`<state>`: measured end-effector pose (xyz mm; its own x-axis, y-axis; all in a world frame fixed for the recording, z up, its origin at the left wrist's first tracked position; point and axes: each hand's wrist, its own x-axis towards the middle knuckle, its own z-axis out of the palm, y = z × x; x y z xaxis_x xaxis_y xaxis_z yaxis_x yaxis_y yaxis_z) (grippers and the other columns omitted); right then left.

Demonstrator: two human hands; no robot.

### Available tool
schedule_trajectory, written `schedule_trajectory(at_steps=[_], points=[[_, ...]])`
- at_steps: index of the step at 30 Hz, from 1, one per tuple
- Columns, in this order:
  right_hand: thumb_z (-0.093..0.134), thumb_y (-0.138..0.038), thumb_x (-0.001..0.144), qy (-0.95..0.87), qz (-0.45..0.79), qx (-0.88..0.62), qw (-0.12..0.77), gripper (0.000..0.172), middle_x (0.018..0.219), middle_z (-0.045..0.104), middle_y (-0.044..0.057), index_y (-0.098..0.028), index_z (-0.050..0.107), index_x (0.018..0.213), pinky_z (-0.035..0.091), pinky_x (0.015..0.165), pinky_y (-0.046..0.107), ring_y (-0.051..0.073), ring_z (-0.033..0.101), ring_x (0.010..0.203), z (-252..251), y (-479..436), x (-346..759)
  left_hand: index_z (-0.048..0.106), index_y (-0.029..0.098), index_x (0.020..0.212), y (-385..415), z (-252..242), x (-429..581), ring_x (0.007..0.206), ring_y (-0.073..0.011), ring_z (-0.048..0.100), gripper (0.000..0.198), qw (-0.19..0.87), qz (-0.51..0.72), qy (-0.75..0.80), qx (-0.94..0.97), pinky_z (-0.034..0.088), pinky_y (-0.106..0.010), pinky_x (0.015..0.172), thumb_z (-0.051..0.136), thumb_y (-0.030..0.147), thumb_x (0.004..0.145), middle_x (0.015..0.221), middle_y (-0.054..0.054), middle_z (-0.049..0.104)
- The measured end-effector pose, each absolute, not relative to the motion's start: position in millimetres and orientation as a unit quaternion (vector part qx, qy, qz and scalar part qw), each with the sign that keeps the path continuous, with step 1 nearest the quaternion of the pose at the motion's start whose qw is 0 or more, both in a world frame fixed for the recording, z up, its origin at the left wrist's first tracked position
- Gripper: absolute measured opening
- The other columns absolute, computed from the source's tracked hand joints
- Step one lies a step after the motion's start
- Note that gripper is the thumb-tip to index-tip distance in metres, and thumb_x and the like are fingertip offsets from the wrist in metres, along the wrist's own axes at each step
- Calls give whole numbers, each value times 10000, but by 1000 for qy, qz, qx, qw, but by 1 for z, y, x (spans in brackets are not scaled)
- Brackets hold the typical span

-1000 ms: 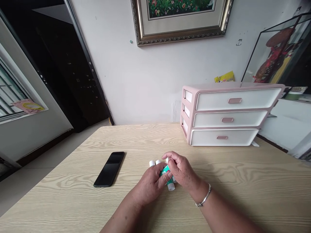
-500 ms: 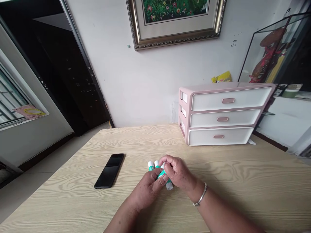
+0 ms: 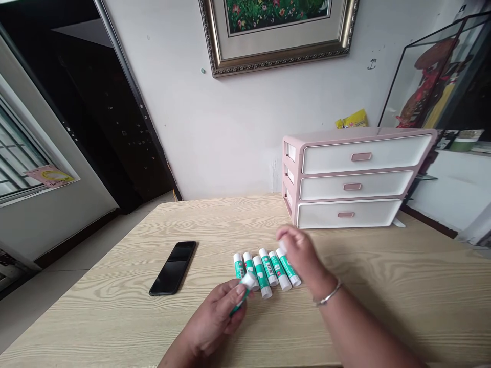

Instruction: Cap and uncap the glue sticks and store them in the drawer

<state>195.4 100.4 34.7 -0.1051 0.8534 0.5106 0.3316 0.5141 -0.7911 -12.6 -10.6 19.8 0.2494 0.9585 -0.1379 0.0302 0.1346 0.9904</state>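
Note:
My left hand (image 3: pixel 217 317) is closed around a green-and-white glue stick (image 3: pixel 241 299), its white end tilted up and to the right. Several more glue sticks (image 3: pixel 261 278) lie side by side on the table just beyond it. My right hand (image 3: pixel 301 250), blurred by motion, is raised at the right end of that row. Its fingers are curled around a small white cap (image 3: pixel 283 246). The rightmost glue stick (image 3: pixel 289 268) lies just below this hand and is partly covered by it.
A black phone (image 3: pixel 173 268) lies on the wooden table (image 3: pixel 115 317) to the left. At the back right stands a pink-and-white drawer unit (image 3: pixel 349 186), with a yellow packet (image 3: pixel 352 120) behind its top. A framed picture (image 3: pixel 280 64) hangs on the wall.
My hands, together over the glue sticks before, are now apart. My right hand has moved up and right with the cap; my left has drawn back slightly, keeping the glue stick. The row is uncovered.

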Motion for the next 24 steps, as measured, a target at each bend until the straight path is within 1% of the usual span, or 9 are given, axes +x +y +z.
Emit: schedule_trajectory(at_steps=[2,4,6,7,9,12,14,20,24], points=[[371,-281,921,-663,205,-476,540,282,575,553,-20,-222,635,842,392,543,251,158,509,542,39,113,204,581,181,883,-13,18,-25,492,-89,310,540,493,401,545,547,288,-230,508,461,707,902,552,74,387],[370,-257,927,-682,167,-512,495,290,672,641,6,-203,655,943,417,611,262,174,584,631,38,121,204,583,194,904,-9,18,-37,592,-132,469,492,358,384,620,583,375,-247,591,433,660,938,641,29,516],[374,-239,945,-706,121,-545,435,307,858,726,47,-197,659,1050,438,727,273,196,657,805,31,126,200,593,203,1017,-1,20,-48,777,-203,600,439,227,348,681,603,432,-285,697,392,592,974,815,-32,643],[374,-241,960,-708,98,-568,408,315,937,742,62,-201,655,1097,436,776,280,207,671,883,28,129,199,587,204,1090,4,21,-52,865,-234,632,410,176,319,707,606,445,-307,743,363,533,996,905,-63,679],[365,-268,991,-694,72,-626,349,331,988,752,87,-202,643,1158,430,808,293,229,682,951,23,133,202,556,178,1215,12,22,-59,1023,-277,647,370,94,251,748,607,453,-344,815,327,391,1017,1095,-132,691],[389,-322,1000,-663,83,-701,250,343,972,753,132,-169,645,1168,433,781,306,257,696,940,26,137,214,501,127,1330,19,20,-64,1091,-300,651,397,34,152,791,591,464,-365,830,304,274,1018,1282,-201,626],[426,-338,990,-656,92,-718,211,343,1020,746,158,-149,648,1171,438,784,304,263,693,970,30,137,220,461,106,1392,20,18,-65,1089,-293,660,431,17,104,806,582,471,-365,839,284,251,1026,1335,-216,593],[524,-225,936,-682,93,-703,179,330,1150,718,168,-143,637,1235,441,842,296,259,666,1075,21,139,226,485,90,1396,22,8,-72,1138,-299,640,441,-48,54,810,582,475,-373,890,368,253,1003,1260,-201,635],[485,-118,918,-700,92,-689,163,370,1191,705,144,-163,646,1248,443,855,291,245,659,1096,7,146,227,536,122,1345,22,5,-77,1125,-297,642,421,-71,63,818,567,479,-364,883,403,311,993,1214,-169,657]])
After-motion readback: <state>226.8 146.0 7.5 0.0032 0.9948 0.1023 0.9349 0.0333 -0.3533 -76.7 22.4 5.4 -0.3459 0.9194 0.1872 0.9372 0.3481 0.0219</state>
